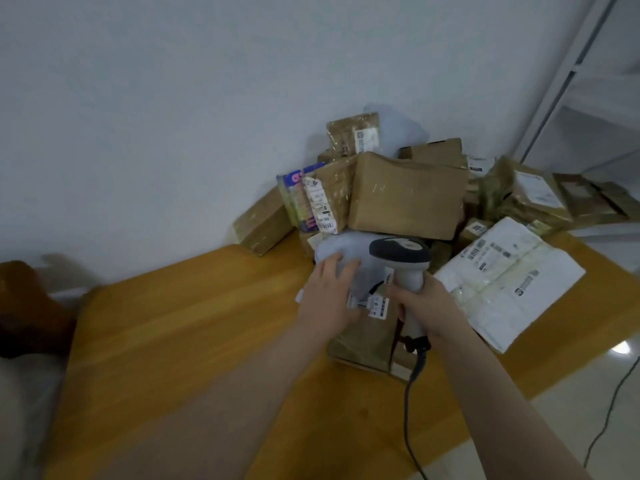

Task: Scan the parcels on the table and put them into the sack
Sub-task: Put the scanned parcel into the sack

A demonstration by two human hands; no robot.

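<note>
Fingers (341,271) of the left hand (329,299) lie spread and fairly straight on a pale soft parcel (337,249), pressing it flat, not gripping. The right hand (427,306) is wrapped tight round the handle of a barcode scanner (401,252), nose aimed across at that parcel's white label (377,303). So this looks like a scan under way, not a bagging. The parcel sits on a brown box (363,344) on the worktop (173,323), with the scanner cable (412,403) trailing off the near edge. Further out, plenty is left. There's a big brown carton (408,195), a purple printed packet (294,192), a flat white mailer (512,282) to the right, and at least 8 more taped parcels heaped against the wall (138,133). The sack I can't pick out; a pale blur (20,393) at the lower-left edge may be it, can't tell. My read: most of the job lies ahead. Labels show barcodes and blocks of print, all too soft to read, and no brand is legible.
</note>
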